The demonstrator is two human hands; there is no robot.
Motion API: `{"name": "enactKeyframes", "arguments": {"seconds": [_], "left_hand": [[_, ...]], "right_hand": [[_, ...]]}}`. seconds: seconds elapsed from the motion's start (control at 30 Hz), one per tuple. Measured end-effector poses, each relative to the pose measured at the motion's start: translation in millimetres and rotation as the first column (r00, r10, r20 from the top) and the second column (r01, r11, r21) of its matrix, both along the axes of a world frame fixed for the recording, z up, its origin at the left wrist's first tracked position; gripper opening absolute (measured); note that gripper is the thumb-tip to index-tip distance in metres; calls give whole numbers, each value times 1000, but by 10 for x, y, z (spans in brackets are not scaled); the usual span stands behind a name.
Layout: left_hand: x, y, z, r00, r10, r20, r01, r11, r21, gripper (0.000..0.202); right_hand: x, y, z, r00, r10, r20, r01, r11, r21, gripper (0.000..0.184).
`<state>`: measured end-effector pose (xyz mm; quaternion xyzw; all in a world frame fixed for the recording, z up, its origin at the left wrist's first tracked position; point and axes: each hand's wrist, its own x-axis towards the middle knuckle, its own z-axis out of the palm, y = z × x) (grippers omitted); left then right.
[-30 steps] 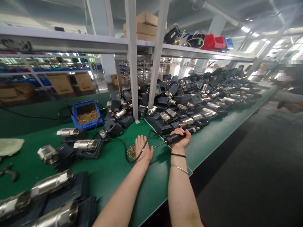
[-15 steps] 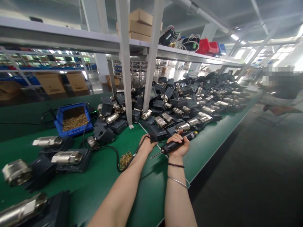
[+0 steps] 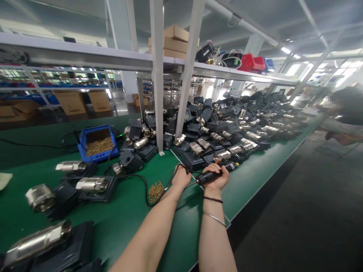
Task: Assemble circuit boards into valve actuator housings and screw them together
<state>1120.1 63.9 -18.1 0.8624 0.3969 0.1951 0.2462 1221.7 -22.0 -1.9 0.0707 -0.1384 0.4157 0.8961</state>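
Observation:
My right hand (image 3: 217, 178) is wrapped round a black electric screwdriver (image 3: 210, 176), held nearly level with its bit pointing left. The bit's tip ends by my left hand (image 3: 180, 177), whose fingers are curled; what they hold, if anything, is hidden. From the screwdriver a black cable (image 3: 146, 185) loops over my left wrist and across the green table. Beside my left forearm lies a small heap of brass-coloured screws (image 3: 155, 192). Just beyond both hands sits a dark boxy unit (image 3: 193, 160) with a metal fitting.
A blue bin (image 3: 98, 155) holds many more screws. Several dark units with silver fittings (image 3: 92, 184) stand at the left, and a large pile (image 3: 221, 124) covers the table's far part. Shelf posts (image 3: 157, 94) rise from the green table (image 3: 124, 226). A person (image 3: 347, 113) sits at the right.
The screwdriver's bit has come closer to my left hand, and its tip is now beside the fingers. My left hand has lifted and curled. The whole view has shifted slightly.

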Motion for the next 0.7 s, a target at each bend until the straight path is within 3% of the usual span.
{"name": "enactKeyframes", "arguments": {"seconds": [0.33,0.47,0.7], "left_hand": [[-10,14,21,1000,15,14,-15,1000,23,21],[-62,-28,16,998,64,-23,-62,995,78,21],[-491,-101,-10,957,244,-156,-214,958,190,18]], "right_hand": [[29,54,-70,997,-64,36,68,994,-90,28],[35,103,-109,993,-101,61,109,983,-148,14],[30,124,-123,990,-141,1,136,956,-259,20]]}}
